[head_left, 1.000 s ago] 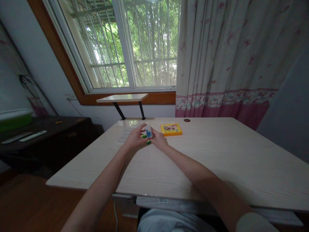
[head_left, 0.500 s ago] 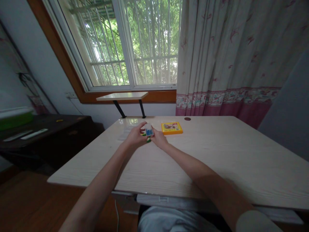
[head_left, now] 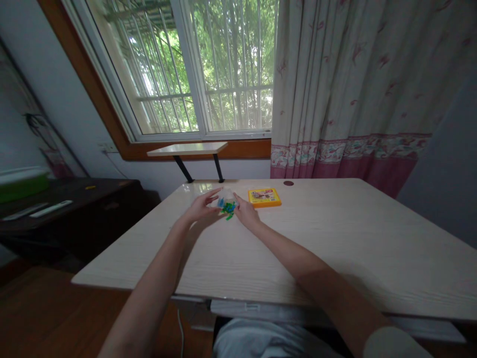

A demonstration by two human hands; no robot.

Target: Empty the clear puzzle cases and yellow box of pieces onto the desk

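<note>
Over the far middle of the table, my left hand (head_left: pixel 201 206) holds the left side of a small clear plastic box (head_left: pixel 228 194), thumb and fingers curved around it. From the other side my right hand (head_left: pixel 246 213) grips the box, its fingers pointing away from me. Blue markings or contents show through the box at its left. Small green and blue pieces (head_left: pixel 228 208) lie in a heap at its near edge, between my hands. Their exact shape is too small to make out. Just right of my right hand lies a flat yellow case (head_left: pixel 264 197) with a printed label.
The pale wooden table (head_left: pixel 298 253) carries a small raised shelf (head_left: pixel 188 148) on black legs at its back left. A round brown disc (head_left: pixel 288 183) sits near the back edge. At left stands a dark cabinet (head_left: pixel 112 194); a curtain (head_left: pixel 335 89) hangs behind.
The box has tipped, and a heap of green and blue pieces now shows at its near edge. My left hand has shifted slightly left, opening a wider gap between my hands.
</note>
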